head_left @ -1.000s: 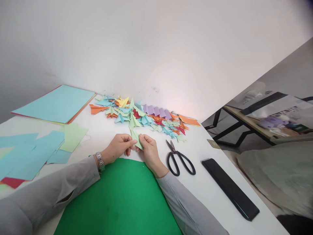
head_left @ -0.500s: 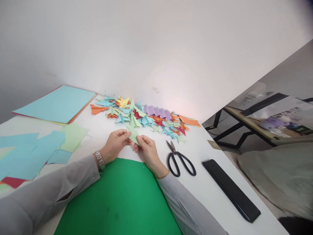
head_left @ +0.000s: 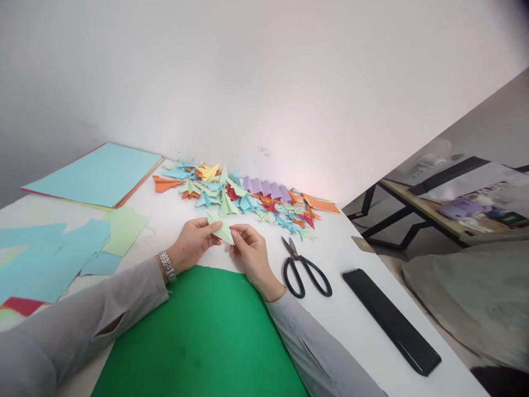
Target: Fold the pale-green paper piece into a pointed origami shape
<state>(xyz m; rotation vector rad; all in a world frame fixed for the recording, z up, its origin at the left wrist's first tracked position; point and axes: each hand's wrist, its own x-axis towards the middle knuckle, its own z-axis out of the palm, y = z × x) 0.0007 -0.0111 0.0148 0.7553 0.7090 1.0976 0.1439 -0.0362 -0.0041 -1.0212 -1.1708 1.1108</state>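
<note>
A small folded light green paper point(head_left: 221, 228) is held between my hands above the far edge of a green mat point(head_left: 198, 331). My left hand point(head_left: 193, 241) pinches its left side, thumb on top. The fingertips of my right hand point(head_left: 250, 251) are closed on the paper's lower right corner. Just beyond lies a heap of small folded papers point(head_left: 227, 190) in green, blue, orange, red and yellow, with a pleated purple piece point(head_left: 266, 188) among them.
Black-handled scissors point(head_left: 306, 268) lie slightly open right of my right hand, with a long black case point(head_left: 390, 320) farther right. Loose blue sheets point(head_left: 61, 253) spread at the left, below a stack of large sheets point(head_left: 97, 173). A shelf point(head_left: 425, 215) stands beyond the table's right edge.
The green paper has turned and shifted slightly left, and more of its folded face shows. My right fingers have moved to its lower right corner.
</note>
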